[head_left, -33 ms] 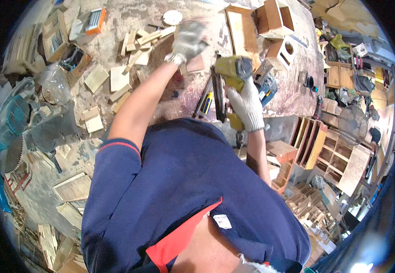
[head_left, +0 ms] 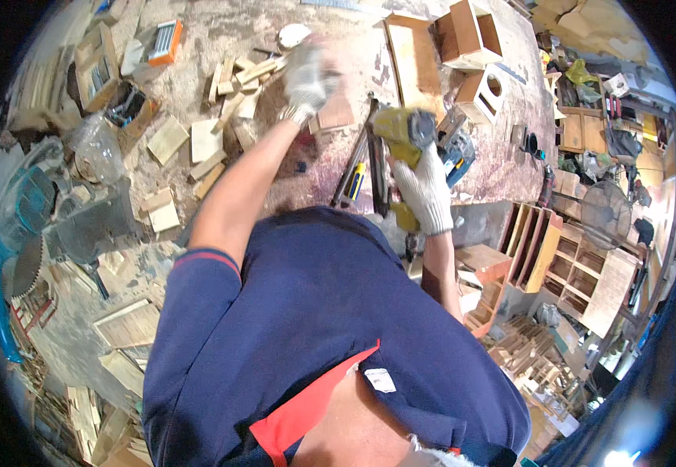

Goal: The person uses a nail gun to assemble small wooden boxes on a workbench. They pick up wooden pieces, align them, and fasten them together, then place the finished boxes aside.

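My right hand, in a white knit glove, is wrapped round the handle of a yellow-green nail gun. The gun is held over the near part of the worktable, its dark magazine pointing toward my body. My left hand, also gloved, is smeared by motion above the table, so its fingers and anything in them cannot be made out. Beside and partly below it lies a small flat reddish wood block. Several small wood offcuts are heaped to its left, and a white round disc lies just beyond.
Right of the nail gun sits a blue power tool. A long wooden board and two open wooden boxes stand at the far right. A yellow-handled cutter lies near my body. A blue saw with a toothed blade stands at left.
My left hand has moved slightly left and toward me. The nail gun in my right hand is almost unmoved.
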`<control>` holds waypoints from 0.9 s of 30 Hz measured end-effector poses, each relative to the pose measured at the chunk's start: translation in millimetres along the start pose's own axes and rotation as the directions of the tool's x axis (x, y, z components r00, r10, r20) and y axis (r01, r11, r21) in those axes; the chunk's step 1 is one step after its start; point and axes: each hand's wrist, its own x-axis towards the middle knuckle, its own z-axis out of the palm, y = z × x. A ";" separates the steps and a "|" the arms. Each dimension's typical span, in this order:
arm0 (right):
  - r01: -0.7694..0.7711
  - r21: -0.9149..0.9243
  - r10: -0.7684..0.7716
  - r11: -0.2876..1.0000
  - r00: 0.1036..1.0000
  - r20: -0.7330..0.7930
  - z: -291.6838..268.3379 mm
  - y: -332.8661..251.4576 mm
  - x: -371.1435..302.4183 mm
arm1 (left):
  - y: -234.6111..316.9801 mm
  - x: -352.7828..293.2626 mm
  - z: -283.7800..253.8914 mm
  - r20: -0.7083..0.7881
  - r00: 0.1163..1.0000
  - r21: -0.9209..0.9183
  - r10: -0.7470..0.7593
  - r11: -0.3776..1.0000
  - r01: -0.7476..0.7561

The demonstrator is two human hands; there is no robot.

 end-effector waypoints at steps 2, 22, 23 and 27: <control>-0.263 0.054 0.263 0.963 0.965 0.003 -6.9 12.4 -15.1 | -7.8 -32.9 -11.9 -0.276 0.853 -0.237 -0.442 0.892 0.386; -0.466 0.206 0.486 0.861 0.872 -0.056 -20.5 84.0 -55.7 | 32.1 26.9 3.2 0.759 0.491 0.030 0.428 0.730 -0.683; -0.444 0.235 0.467 0.864 0.883 -0.047 -20.0 83.2 -55.2 | 33.4 20.4 5.2 0.758 0.522 0.073 0.390 0.745 -0.663; -0.328 0.196 0.342 0.924 0.938 -0.045 -18.4 75.0 -42.1 | 39.6 11.1 17.9 0.704 0.632 0.083 0.324 0.846 -0.527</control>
